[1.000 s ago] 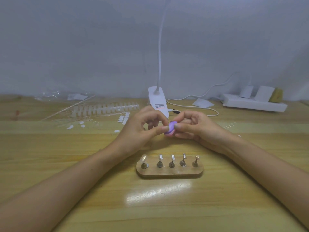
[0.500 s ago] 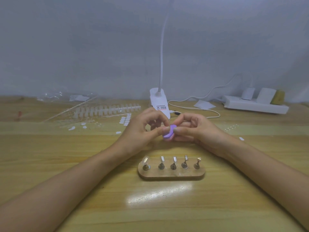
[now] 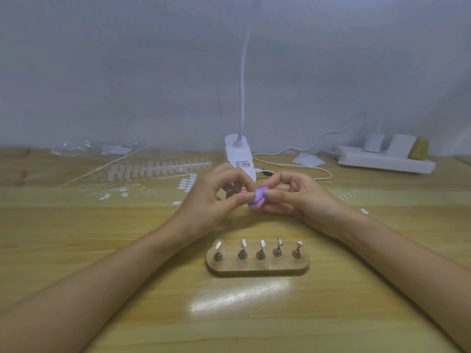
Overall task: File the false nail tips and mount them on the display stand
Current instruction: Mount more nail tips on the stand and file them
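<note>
Filing step, I reckon. R hand (image 3: 300,200) grips purple file (image 3: 257,200) centre, just far of stand (image 3: 257,270). L hand (image 3: 211,200) pinches prob. a nail tip against it, tip hidden. Next: seat it on a free peg, gently.

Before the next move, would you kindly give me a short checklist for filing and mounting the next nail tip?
1. Grip on the purple piece: left hand and right hand both pinch it above the table. Ok.
2. Nail tip between the fingers: hidden. Cannot tell.
3. Display stand: flat on the table, just in front of the hands. Ok.
4. Free holders: only the leftmost carries a clear tip; no tip shows on the other four. Ok.
5. Spare tips: a strip lies beyond the left hand. Ok.
</note>
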